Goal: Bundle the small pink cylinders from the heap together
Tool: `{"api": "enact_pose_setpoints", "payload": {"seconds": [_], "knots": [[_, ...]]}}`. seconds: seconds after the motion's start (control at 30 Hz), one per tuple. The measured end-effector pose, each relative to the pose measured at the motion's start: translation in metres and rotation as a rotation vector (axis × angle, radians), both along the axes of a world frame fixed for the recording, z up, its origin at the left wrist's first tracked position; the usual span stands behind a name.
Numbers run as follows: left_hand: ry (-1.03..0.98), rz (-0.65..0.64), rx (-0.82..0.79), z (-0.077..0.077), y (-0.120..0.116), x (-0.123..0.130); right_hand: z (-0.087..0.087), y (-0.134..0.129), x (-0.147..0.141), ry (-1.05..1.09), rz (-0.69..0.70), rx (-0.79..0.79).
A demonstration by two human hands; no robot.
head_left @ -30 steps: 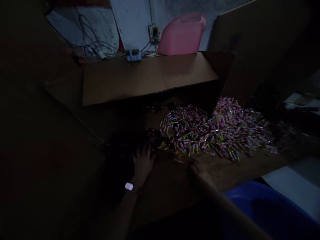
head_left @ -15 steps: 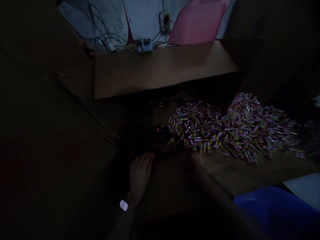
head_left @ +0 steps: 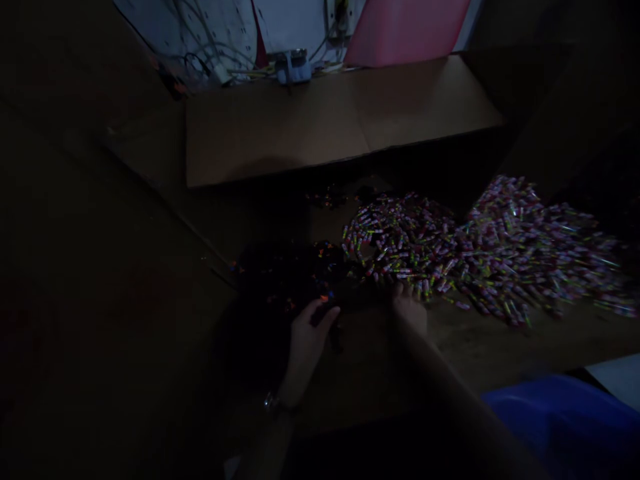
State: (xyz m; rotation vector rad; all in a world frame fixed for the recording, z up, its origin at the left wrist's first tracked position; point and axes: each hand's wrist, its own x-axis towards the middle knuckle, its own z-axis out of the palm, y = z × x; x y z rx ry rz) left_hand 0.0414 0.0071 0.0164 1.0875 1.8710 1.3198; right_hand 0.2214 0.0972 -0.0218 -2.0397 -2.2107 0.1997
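Observation:
The view is very dark. My left hand (head_left: 307,340), with a watch (head_left: 270,401) on its wrist, is curled at the near edge of a heap of small black pieces (head_left: 280,273) with orange and blue specks. Thumb and fingers close around something dark that I cannot make out; orange and blue bits show at the fingertips. My right hand (head_left: 411,312) rests by the near edge of a big pile of small pink-and-yellow tube-like pieces (head_left: 440,253). Its fingers are bent, and whatever they hold is hidden in shadow.
A cardboard flap (head_left: 325,127) spans the back of the work surface (head_left: 370,373). Behind it are a pink plastic container (head_left: 410,33), a small grey-blue device (head_left: 293,67) and cables. A blue tub (head_left: 560,413) stands at the lower right.
My left hand has moved right and turned, so its thumb now shows apart from the fingers. My right hand has shifted slightly right and up along the pile. The view has also shifted a little.

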Motion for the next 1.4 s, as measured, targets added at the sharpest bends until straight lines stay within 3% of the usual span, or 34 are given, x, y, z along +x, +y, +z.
{"api": "enact_pose_setpoints", "payload": {"seconds": [0.13,0.23,0.33,0.4,0.5,0.57,0.67,0.83,1.0,1.17,1.33,1.4], "knots": [[-0.078,-0.160,-0.115,-0.020,-0.004,0.013,0.003,-0.012,0.022,0.189,0.025,0.015],[0.087,-0.272,-0.122,-0.030,-0.009,0.020,0.005,-0.024,0.043,0.562,-0.020,0.110],[0.471,-0.343,-0.098,-0.031,-0.013,0.019,0.006,-0.033,0.059,0.993,-0.155,-0.134],[0.740,-0.473,-0.055,-0.026,-0.016,0.014,0.004,-0.032,0.067,1.133,-0.255,-0.313],[1.011,-0.777,0.020,-0.020,-0.017,0.005,-0.001,-0.020,0.072,1.082,-0.272,-0.193],[1.085,-0.943,0.050,-0.020,-0.015,0.002,-0.002,-0.007,0.068,0.907,-0.197,-0.029],[1.102,-1.058,0.075,-0.023,-0.009,0.003,0.001,0.010,0.049,0.527,-0.004,0.073],[1.210,-0.988,0.013,-0.016,-0.001,0.009,0.008,0.020,0.020,0.006,0.113,0.072],[1.236,-0.850,0.073,-0.008,-0.013,0.022,0.002,0.022,0.016,-0.137,0.175,0.122],[1.212,-0.703,0.160,-0.017,-0.031,0.039,-0.001,0.030,0.024,-0.004,0.146,0.085],[1.122,-0.655,0.126,-0.029,-0.041,0.042,0.002,0.042,0.034,0.487,0.114,0.099],[1.078,-0.639,0.083,-0.033,-0.043,0.042,0.010,0.047,0.029,0.565,0.113,0.064]]}}
